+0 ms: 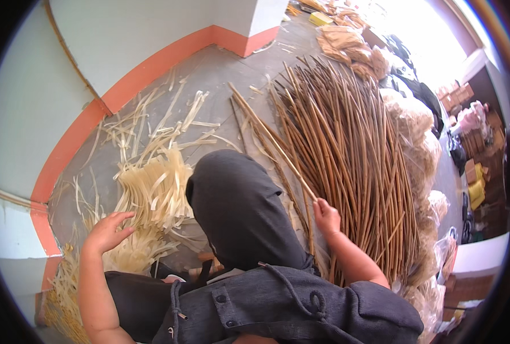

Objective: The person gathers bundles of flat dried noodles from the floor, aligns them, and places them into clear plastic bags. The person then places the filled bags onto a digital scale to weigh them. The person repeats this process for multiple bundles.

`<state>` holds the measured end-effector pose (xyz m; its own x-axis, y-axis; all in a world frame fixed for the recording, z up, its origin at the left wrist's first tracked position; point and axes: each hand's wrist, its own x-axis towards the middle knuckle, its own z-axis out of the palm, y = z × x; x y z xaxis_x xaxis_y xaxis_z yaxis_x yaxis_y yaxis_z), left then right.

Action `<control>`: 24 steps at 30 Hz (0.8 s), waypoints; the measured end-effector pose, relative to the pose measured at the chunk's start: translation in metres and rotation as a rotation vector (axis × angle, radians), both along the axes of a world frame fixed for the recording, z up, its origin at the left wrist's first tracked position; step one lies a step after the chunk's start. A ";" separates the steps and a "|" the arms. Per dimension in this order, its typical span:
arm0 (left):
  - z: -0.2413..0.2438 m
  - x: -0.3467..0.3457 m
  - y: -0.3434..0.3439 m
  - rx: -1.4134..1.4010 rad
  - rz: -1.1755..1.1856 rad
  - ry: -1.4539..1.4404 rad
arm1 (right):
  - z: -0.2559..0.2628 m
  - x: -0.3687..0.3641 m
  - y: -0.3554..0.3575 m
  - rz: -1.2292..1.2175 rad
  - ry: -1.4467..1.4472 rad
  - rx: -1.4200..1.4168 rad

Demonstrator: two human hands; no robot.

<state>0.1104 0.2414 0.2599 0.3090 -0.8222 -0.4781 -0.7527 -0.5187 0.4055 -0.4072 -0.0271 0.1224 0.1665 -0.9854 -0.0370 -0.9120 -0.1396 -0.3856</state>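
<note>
My right hand (pixel 327 216) is closed around the near end of a thin tan stick (pixel 276 144), which slants away over the floor to the upper left. Just right of that hand lies a large heap of long brown sticks (pixel 349 163). My left hand (pixel 109 232) is raised with fingers apart and nothing in it. Under and beyond it, a pile of pale flat strips (pixel 156 185) spreads on the floor. My bent knee, in dark cloth, stands between the strips and the sticks.
A white wall with an orange base band (pixel 72 152) curves along the left. Clear plastic bags of pale fibrous material (pixel 422 159) line the heap's right side. Brown wrapped bundles (pixel 345 45) lie beyond it. Loose strips and a few single sticks are scattered on the grey floor (pixel 220 64).
</note>
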 end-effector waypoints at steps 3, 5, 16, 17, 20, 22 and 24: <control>-0.004 -0.004 -0.006 0.052 -0.012 -0.039 | -0.053 -0.008 0.027 -0.107 -0.012 0.095; 0.000 -0.010 -0.013 0.082 0.016 -0.023 | -0.058 0.005 0.039 -0.023 -0.101 0.124; -0.040 0.011 0.010 0.051 0.193 0.068 | -0.108 -0.057 0.001 -0.086 -0.020 0.091; -0.045 0.010 0.010 0.068 0.202 0.067 | -0.137 -0.069 -0.003 -0.119 0.001 0.089; -0.058 0.016 0.030 0.031 0.243 0.135 | -0.182 -0.064 -0.008 -0.292 0.074 0.392; -0.053 0.010 0.037 0.081 0.297 0.116 | -0.179 -0.036 -0.011 -0.348 0.083 0.505; -0.052 0.007 0.042 0.106 0.334 0.122 | -0.181 -0.018 -0.014 -0.376 0.127 0.571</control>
<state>0.1177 0.2830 0.2084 0.4874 -0.6292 -0.6055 -0.4839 -0.7718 0.4126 -0.4247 -0.0409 -0.0589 -0.2227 -0.7956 -0.5635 -0.9017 0.3878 -0.1912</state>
